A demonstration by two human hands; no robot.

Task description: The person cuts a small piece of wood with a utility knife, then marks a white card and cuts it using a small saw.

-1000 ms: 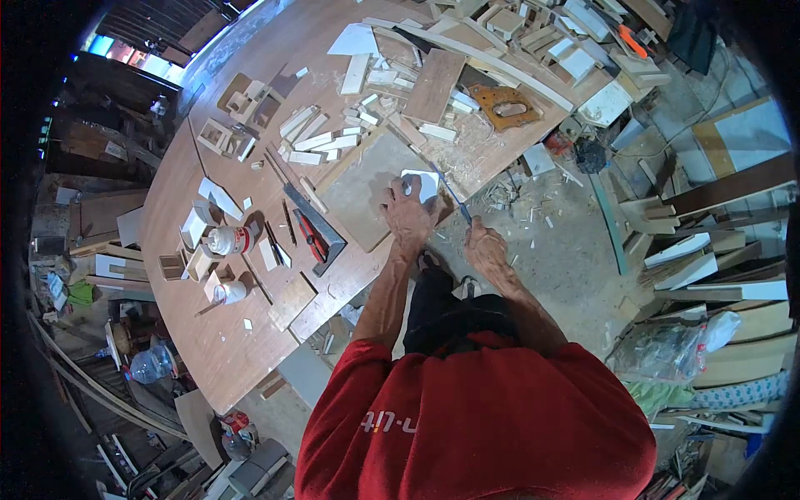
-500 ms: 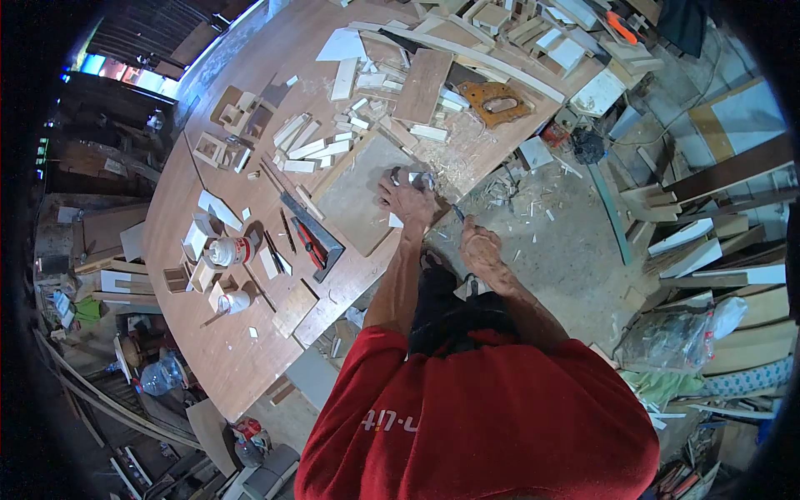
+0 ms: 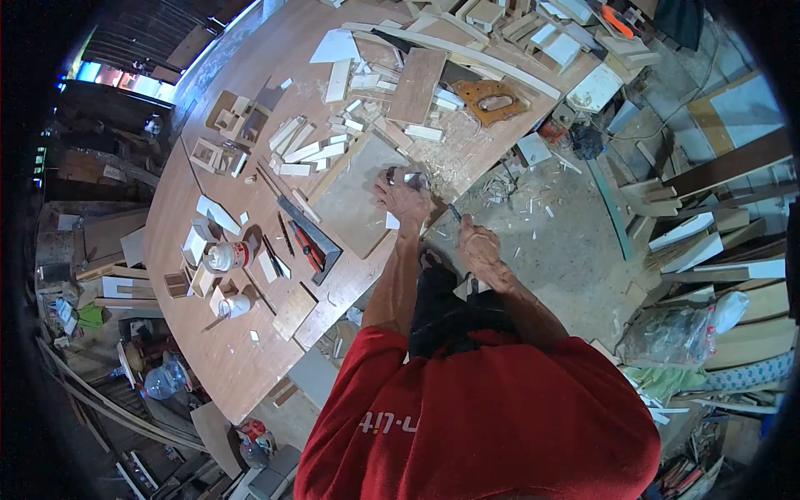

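My left hand point(image 3: 403, 200) presses down on the flat board point(image 3: 357, 196) near the table edge. Its fingers are curled over a small white-and-dark piece point(image 3: 411, 178), mostly covered by the hand. A bit of white point(image 3: 392, 221) shows under the wrist. Just off the table edge, my right hand point(image 3: 479, 247) is closed round a slim dark-bladed tool point(image 3: 455, 213). The blade points up toward the table edge, close to the left hand; the grip is hidden in the fist. Pale shavings point(image 3: 450, 162) lie beyond the left hand.
Cut wood strips point(image 3: 312, 150) and a wooden-handled saw point(image 3: 492, 102) lie farther back on the table. To the left are a square point(image 3: 329, 257) with red-handled pliers point(image 3: 310, 247) on it, a glue bottle point(image 3: 227, 256) and a white tub point(image 3: 234, 306). Offcuts point(image 3: 692, 242) lean at right.
The whole view has shifted slightly. Both hands keep nearly the same place and grip, the right one with the tool still pointing at the table edge.
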